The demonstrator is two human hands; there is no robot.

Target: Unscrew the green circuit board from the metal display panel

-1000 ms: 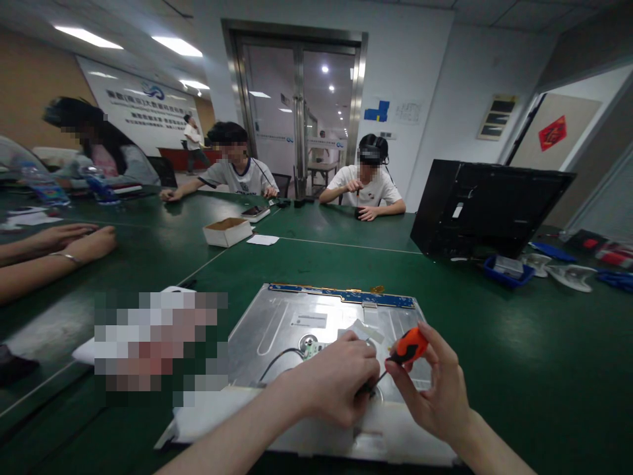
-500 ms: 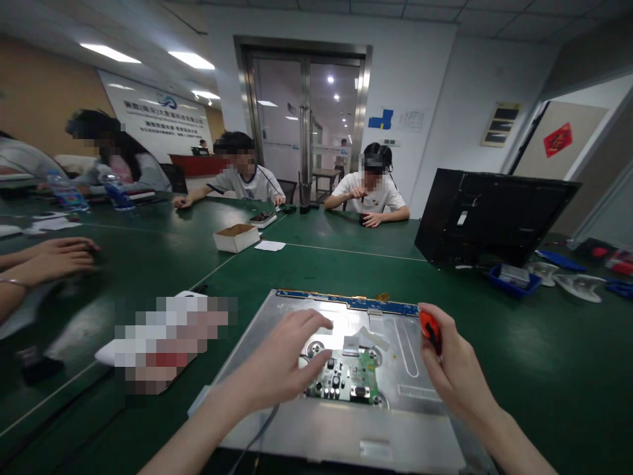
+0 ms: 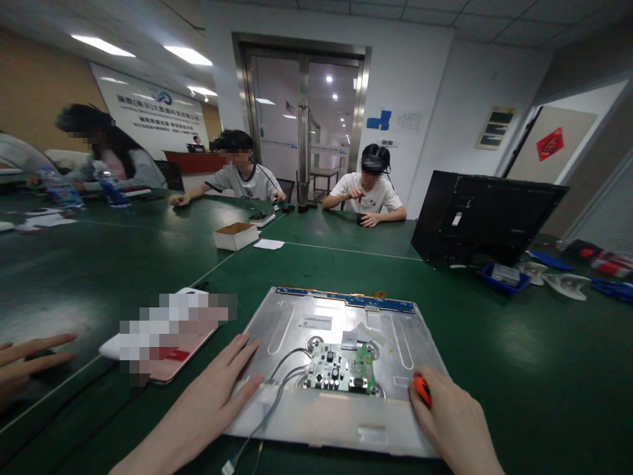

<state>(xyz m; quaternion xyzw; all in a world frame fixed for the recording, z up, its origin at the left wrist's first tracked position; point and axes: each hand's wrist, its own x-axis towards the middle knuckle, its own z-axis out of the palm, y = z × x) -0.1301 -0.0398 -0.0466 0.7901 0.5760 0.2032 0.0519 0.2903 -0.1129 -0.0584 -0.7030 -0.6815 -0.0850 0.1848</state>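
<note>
A silver metal-backed display panel (image 3: 297,336) lies on the table in front of me, with a green circuit board (image 3: 341,369) mounted on it and a blue strip board (image 3: 346,300) along its far edge. My left hand (image 3: 222,382) rests at the panel's left edge, fingers stretched out. At the right edge, my right hand (image 3: 448,412) is closed around an orange screwdriver (image 3: 422,390); only part of its handle shows, the shaft being hidden. Thin grey cables (image 3: 281,389) run from the circuit board past the near edge to a white plug (image 3: 228,468).
A phone (image 3: 188,356), partly pixelated, lies left of the panel. Another person's hand (image 3: 34,359) is at the far left. Beyond stand a small open box (image 3: 236,236), a black monitor (image 3: 484,218) and a blue tray (image 3: 504,278). Several people sit around the green table (image 3: 326,264).
My left hand has moved from above the circuit board to the panel's left edge. My right hand has come nearer along the right edge with the screwdriver. The other person's hand moved nearer.
</note>
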